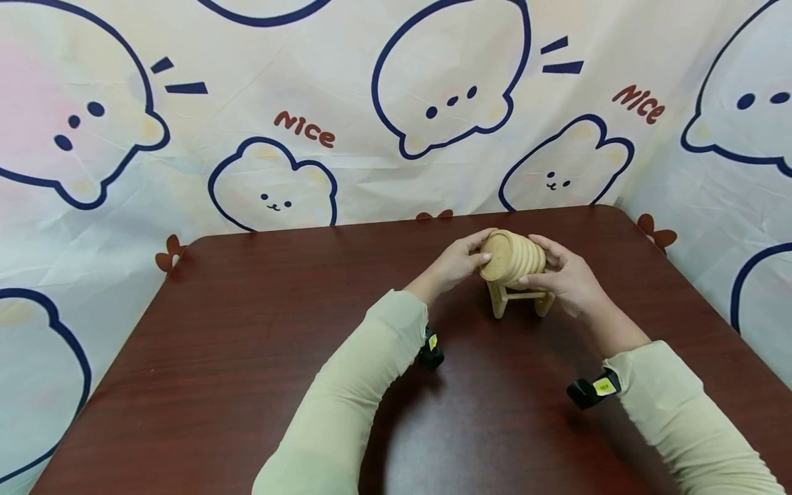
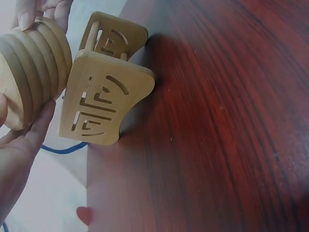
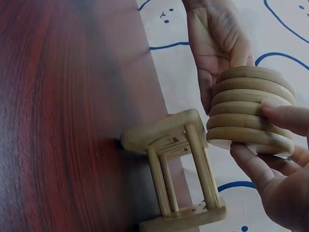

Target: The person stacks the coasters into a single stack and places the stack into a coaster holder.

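Observation:
A stack of several round wooden coasters (image 1: 520,258) lies on its side in the air, pressed together between both hands. My left hand (image 1: 454,262) grips the left end, its thumb on the flat face of the end coaster. At the other end, my right hand (image 1: 577,280) holds the stack with thumb and fingers around the edges. Close under the coasters stands a small wooden rack (image 1: 497,301) on the table. In the left wrist view the rack's side panel (image 2: 104,99) shows cut-out slots, and the right wrist view shows round crossbars (image 3: 202,164) joining its two sides.
The dark red-brown wooden table (image 1: 260,357) has rounded far corners. Behind it hangs a pale cloth (image 1: 359,172) with cartoon bears. Each wrist wears a small black camera (image 1: 431,350) below a light sleeve (image 1: 346,371).

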A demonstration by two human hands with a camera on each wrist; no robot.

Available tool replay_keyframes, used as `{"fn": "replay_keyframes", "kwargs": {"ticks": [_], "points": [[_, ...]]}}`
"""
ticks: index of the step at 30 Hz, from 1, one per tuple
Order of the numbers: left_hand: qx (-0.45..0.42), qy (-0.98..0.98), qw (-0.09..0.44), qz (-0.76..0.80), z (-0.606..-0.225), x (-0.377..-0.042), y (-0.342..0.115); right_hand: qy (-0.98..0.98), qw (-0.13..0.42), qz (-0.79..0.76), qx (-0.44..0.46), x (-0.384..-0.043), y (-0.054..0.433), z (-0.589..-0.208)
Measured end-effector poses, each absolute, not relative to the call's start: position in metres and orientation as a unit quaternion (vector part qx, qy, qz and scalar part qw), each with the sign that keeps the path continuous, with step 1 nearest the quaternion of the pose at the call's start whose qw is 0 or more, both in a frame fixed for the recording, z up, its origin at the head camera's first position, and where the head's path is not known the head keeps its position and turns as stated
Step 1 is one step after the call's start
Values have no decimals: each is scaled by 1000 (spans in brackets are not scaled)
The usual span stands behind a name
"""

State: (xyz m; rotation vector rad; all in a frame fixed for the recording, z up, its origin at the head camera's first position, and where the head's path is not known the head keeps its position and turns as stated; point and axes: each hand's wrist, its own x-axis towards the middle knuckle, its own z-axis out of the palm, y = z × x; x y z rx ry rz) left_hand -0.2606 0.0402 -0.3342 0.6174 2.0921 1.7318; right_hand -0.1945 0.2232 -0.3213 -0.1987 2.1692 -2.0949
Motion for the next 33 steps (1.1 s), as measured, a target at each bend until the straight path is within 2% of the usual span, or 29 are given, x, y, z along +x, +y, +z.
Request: {"fn": "replay_keyframes", "kwargs": {"ticks": [7, 12, 22, 33], "points": [[233, 752, 183, 588, -318, -254, 45, 758, 36, -648, -63, -198, 231, -321], [244, 739, 194, 597, -340, -272, 58, 781, 31, -622, -50, -198, 237, -323], [248, 743, 199, 589, -345, -276, 66, 808, 18, -586, -62, -197, 243, -326], [278, 809, 152, 495, -346, -280, 69, 863, -17, -500, -68, -201, 247, -329]]}}
